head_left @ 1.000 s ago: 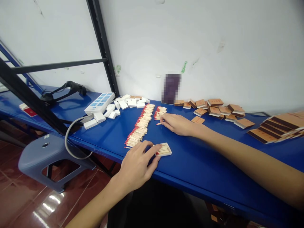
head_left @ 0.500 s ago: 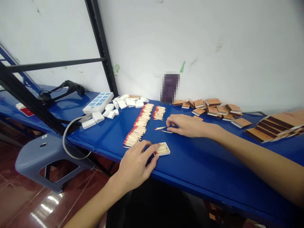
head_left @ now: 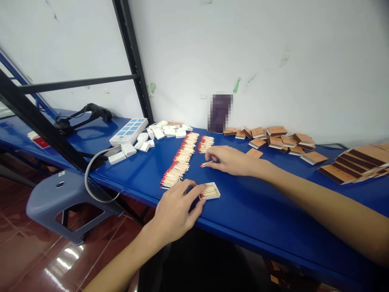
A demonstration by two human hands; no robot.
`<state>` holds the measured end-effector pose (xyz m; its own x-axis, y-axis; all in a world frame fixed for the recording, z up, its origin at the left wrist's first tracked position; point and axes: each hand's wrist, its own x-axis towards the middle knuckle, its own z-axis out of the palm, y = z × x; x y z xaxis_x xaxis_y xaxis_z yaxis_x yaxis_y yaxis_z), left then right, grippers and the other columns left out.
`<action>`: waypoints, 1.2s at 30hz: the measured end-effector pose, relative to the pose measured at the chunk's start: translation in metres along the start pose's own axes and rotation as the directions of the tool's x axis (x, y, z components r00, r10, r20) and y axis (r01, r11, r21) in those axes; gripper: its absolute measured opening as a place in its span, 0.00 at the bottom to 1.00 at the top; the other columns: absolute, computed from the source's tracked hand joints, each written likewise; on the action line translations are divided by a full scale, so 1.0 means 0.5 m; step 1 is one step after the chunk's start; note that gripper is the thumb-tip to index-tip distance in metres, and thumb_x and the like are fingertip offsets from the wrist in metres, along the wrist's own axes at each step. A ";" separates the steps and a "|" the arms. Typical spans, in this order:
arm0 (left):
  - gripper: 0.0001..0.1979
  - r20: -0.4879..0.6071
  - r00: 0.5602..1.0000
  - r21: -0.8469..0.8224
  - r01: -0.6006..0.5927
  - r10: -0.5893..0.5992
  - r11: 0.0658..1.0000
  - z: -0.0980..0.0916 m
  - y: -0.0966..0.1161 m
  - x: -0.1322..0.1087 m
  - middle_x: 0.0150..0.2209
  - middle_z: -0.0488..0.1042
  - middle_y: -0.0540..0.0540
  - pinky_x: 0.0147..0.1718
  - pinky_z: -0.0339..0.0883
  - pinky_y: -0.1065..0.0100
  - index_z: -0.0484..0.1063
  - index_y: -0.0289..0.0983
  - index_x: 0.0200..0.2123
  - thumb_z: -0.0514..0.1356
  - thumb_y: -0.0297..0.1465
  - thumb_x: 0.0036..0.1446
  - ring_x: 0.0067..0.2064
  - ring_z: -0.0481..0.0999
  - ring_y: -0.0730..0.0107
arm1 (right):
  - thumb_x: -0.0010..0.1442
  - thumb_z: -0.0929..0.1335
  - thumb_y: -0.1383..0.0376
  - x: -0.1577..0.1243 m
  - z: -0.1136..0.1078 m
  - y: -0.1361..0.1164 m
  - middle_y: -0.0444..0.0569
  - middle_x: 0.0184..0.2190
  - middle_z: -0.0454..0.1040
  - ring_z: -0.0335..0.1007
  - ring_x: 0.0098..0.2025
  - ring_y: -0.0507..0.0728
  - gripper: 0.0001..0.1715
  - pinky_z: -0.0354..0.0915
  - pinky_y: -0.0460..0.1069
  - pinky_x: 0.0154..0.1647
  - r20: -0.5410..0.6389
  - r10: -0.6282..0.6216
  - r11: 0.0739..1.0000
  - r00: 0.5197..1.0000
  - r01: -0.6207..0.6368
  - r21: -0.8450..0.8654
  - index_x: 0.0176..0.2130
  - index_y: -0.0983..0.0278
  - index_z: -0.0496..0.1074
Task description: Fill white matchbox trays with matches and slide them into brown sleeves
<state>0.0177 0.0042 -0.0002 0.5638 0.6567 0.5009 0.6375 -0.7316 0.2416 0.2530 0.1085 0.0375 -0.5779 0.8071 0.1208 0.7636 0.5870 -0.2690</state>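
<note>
My left hand grips the left end of a small white matchbox tray near the table's front edge. Red-tipped matches lie side by side inside it. Just beyond the tray, my right hand has its thumb and fingers closed on a few loose matches, their red heads pointing left. A long slanting row of matches lies to the left of that hand. Behind the fingertips is a smaller pile of matches.
White trays are heaped at the back beside a power strip with a grey cable. Orange-brown matchbox sleeves lie along the wall, and more are stacked at right. A black rack post rises at left, above a plastic stool.
My right hand has moved slightly left and closed over the loose matches, covering part of them. My left hand stays on the tray. The whole view has shifted a little.
</note>
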 end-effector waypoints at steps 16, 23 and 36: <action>0.26 -0.027 0.994 -0.089 0.099 -0.102 0.991 0.004 0.000 -0.004 0.48 0.77 0.43 0.47 0.74 0.56 0.59 0.41 0.64 0.58 0.36 0.65 0.48 0.77 0.58 | 0.70 0.56 0.56 -0.082 -0.019 -0.039 0.52 0.38 0.72 0.68 0.34 0.58 0.15 0.59 0.52 0.34 0.183 -0.028 0.999 0.983 0.036 -0.041 0.38 0.61 0.64; 0.26 -0.014 0.993 -0.084 0.114 -0.115 0.990 0.005 -0.001 0.000 0.49 0.77 0.43 0.48 0.74 0.55 0.59 0.41 0.64 0.57 0.37 0.65 0.49 0.77 0.57 | 0.71 0.54 0.55 -0.118 -0.027 -0.036 0.50 0.35 0.71 0.65 0.30 0.56 0.17 0.58 0.51 0.31 0.151 -0.046 0.997 0.987 0.056 -0.058 0.37 0.60 0.63; 0.11 0.008 0.996 -0.110 0.089 -0.088 0.990 -0.001 0.001 0.003 0.45 0.76 0.44 0.44 0.73 0.59 0.69 0.39 0.49 0.57 0.34 0.65 0.46 0.76 0.60 | 0.70 0.60 0.59 -0.117 -0.025 -0.128 0.50 0.36 0.76 0.70 0.35 0.57 0.15 0.60 0.51 0.34 0.200 -0.094 0.995 0.975 0.089 0.034 0.38 0.62 0.72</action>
<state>0.0186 0.0044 0.0010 0.5096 0.7202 0.4708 0.6236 -0.6862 0.3746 0.2417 0.0247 0.0596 -0.6928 0.7195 -0.0477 0.6990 0.6539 -0.2894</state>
